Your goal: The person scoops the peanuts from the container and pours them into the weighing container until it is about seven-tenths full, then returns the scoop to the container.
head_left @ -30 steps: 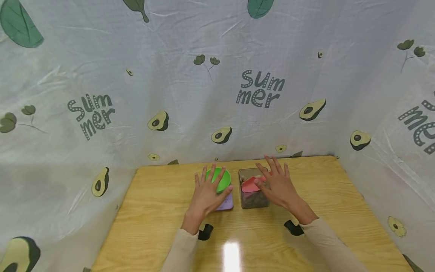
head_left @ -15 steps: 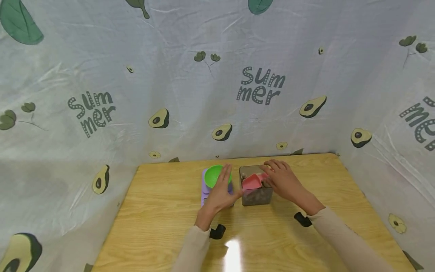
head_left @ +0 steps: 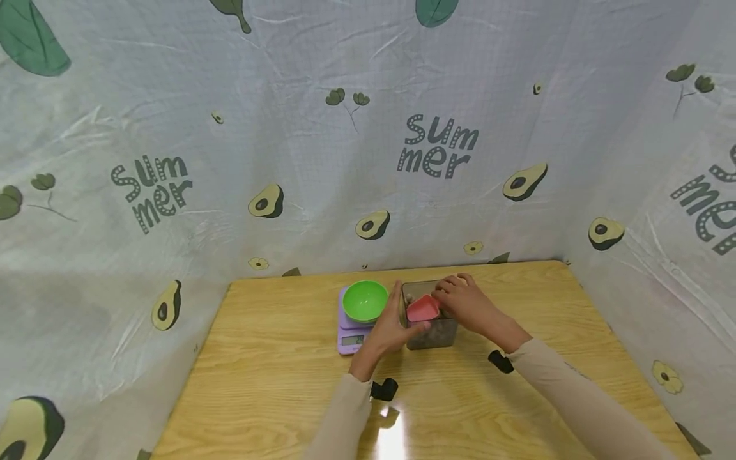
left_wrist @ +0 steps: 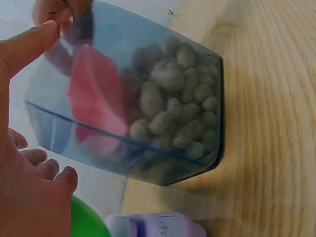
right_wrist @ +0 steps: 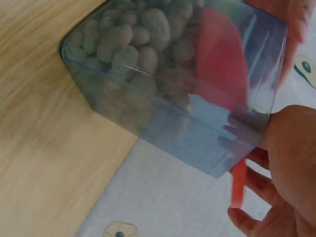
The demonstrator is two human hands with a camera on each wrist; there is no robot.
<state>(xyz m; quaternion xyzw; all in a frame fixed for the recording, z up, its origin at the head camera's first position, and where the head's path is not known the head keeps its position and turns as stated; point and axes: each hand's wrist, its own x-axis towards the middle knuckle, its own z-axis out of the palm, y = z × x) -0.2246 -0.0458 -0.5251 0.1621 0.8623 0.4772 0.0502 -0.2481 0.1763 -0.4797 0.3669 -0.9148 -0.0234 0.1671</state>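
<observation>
A clear plastic container point(head_left: 434, 338) stands on the table, partly filled with rounded, pale brown lumps point(left_wrist: 160, 111); peanuts in shells or pebbles, I cannot tell. A red scoop point(head_left: 422, 309) lies tilted inside it, on top of the lumps. My right hand point(head_left: 468, 310) reaches over the container's right rim, its fingers curled at the scoop's red handle point(right_wrist: 238, 185). My left hand point(head_left: 391, 329) is at the container's left front corner, fingers extended along the left side and thumb across the front. Whether it touches the wall is unclear.
Left of the container, a green bowl point(head_left: 365, 310) sits on a purple kitchen scale point(head_left: 346, 322) with a lit display whose digits are too small to read. A printed sheet point(head_left: 322, 153) hangs behind and beside the wooden table point(head_left: 276, 364).
My left hand has moved right from over the bowl to the container's corner, uncovering bowl and scale. My right hand has lowered onto the scoop's handle, and the scoop has turned.
</observation>
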